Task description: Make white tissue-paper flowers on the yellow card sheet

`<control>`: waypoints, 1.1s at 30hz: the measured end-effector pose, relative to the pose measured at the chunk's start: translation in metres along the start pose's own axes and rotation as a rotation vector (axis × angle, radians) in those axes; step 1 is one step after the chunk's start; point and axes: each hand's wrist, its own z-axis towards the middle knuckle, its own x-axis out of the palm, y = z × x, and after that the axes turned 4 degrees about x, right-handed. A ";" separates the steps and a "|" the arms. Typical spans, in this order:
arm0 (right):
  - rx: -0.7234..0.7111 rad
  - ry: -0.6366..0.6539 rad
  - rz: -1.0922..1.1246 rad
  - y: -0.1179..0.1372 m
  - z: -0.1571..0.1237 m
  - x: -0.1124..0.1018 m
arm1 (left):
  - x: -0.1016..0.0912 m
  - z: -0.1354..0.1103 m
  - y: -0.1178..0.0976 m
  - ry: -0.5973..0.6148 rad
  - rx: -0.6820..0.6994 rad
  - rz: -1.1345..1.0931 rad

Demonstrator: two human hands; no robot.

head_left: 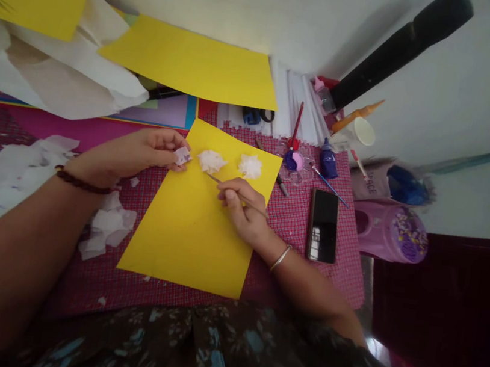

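Yellow paper sheet [187,236] lies flat on a red checked cloth [299,215], angled across the middle of the work surface in front of the person. White tissue scraps [4,174] are strewn over the cloth to its left. The left hand [149,149] rests at the sheet's upper left corner, fingers pinched around a small crumpled tissue piece [182,156] tinged with purple. The right hand [243,210] sits on the sheet, closed in a pen grip on a thin brush [213,178] whose tip points at the nearer of two white tissue flowers [211,161] lying side by side along the sheet's top edge. A black phone [323,225] lies just right of the sheet, with a paint palette [294,159] and a blue paint bottle [329,161] beyond it.
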 end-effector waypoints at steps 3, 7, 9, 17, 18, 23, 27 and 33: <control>0.169 -0.048 0.151 -0.006 0.004 0.001 | 0.000 0.003 0.006 -0.051 0.005 0.059; 0.237 -0.062 0.191 -0.014 0.010 0.003 | 0.000 0.001 0.006 -0.072 0.020 0.149; 0.251 -0.047 0.200 -0.016 0.013 0.004 | 0.000 -0.002 0.002 -0.077 0.042 0.161; 0.293 -0.062 0.310 -0.022 0.024 0.004 | 0.007 -0.006 -0.008 0.079 0.020 0.211; 0.306 -0.068 0.307 -0.023 0.024 0.003 | 0.011 -0.006 -0.007 0.096 0.017 0.204; 0.313 -0.077 0.371 -0.023 0.026 0.005 | 0.041 -0.005 -0.004 -0.017 0.086 0.252; 0.335 -0.083 0.365 -0.020 0.024 0.003 | 0.055 -0.005 -0.002 -0.197 0.204 0.418; 0.306 -0.138 0.365 -0.014 0.017 0.000 | 0.054 0.000 0.000 -0.240 0.257 0.473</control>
